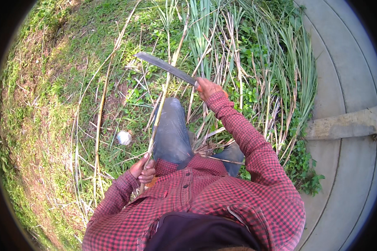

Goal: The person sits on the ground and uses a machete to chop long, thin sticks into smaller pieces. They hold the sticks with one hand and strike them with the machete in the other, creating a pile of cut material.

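Note:
My right hand (210, 89) is closed round the orange handle of a machete (165, 65). Its long grey blade points up and left and crosses over a pale plant stalk (160, 109); I cannot tell whether it touches. Near my waist, my left hand (143, 169) grips the lower part of that stalk. The stalk slants up past my bent knee (171, 121) toward green leaves at its far end.
Long cut leaves and stalks (276, 62) lie in a heap at the right. Concrete slabs with a raised post (343, 124) stand beyond them. More dry stalks (102, 104) lie on the grass at left, near a round white object (124, 137).

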### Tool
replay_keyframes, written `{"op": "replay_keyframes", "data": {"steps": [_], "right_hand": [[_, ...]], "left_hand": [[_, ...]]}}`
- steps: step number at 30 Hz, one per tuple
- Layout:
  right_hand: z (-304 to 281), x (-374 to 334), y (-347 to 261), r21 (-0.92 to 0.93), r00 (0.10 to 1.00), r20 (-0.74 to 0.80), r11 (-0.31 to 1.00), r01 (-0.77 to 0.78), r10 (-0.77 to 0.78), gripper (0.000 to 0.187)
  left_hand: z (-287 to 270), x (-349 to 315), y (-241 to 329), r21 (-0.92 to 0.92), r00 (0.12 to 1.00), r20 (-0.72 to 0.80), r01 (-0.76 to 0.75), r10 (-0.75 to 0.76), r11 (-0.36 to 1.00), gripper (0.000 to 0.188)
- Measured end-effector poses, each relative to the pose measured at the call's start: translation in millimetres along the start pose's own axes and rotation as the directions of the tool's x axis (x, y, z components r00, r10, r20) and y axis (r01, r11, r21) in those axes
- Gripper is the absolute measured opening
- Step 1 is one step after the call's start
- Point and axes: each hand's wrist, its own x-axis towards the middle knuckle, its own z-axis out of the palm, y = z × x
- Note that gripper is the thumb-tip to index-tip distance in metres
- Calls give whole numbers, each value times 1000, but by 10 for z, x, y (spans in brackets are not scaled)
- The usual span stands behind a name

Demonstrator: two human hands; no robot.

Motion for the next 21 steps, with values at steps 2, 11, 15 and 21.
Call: {"op": "replay_keyframes", "data": {"steps": [2,11,15,21], "right_hand": [[-22,32,-152,118,926,114,920,-373,361,38],[179,-319,-486,490,929,15,807,-330,370,50],[20,-331,-453,158,1000,-10,987,-26,28,38],[23,-352,-323,-85,945,-46,944,319,-323,30]], "left_hand": [[50,-25,23,221,980,-181,-46,88,974,42],[-8,-24,-286,613,808,-460,-11,369,790,44],[-376,-189,-642,756,636,-537,72,553,651,38],[-685,-578,-1021,676,648,-602,102,467,730,38]]}}
